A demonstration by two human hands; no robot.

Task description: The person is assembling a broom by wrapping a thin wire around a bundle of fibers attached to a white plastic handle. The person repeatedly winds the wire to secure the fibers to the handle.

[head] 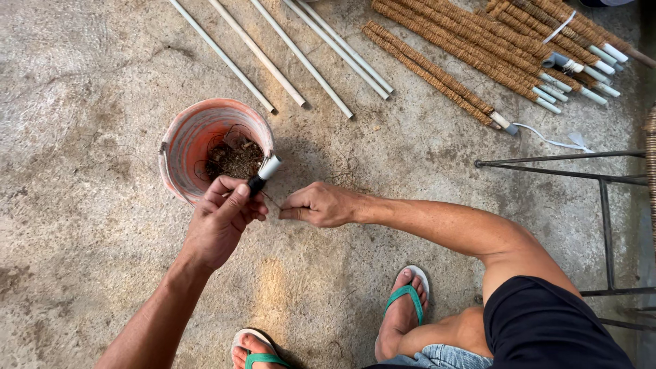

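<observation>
Head view: person crouched over a concrete floor (82, 225), both feet in sandals with green straps. Left hand (222, 219) closed around a small tool (263, 174), dark body with a white tip, the tip pointing up and right over the bucket's rim. Right hand (318, 205) closed in a pinch, thumb against forefinger, on a thin fibre strand (272, 199) that runs between the two hands; strand very fine, its ends hard to make out. Hands near each other, not touching.

One bucket (181, 140), orange-red with pale streaks, just above the left hand; loose brown fibre (236, 160) lies in its bottom.

Five white pipes (256, 51), bare, lie side by side on the floor above the bucket, angled down to the right, well apart from the hands.

Fibre-wrapped poles (478, 48) in a bundle at top right, white pipe ends showing at their lower ends; roughly ten, exact count not clear as they overlap. One white cord (550, 140) trails from the nearest pole.

One dark metal frame (605, 205) stands at the right edge.
</observation>
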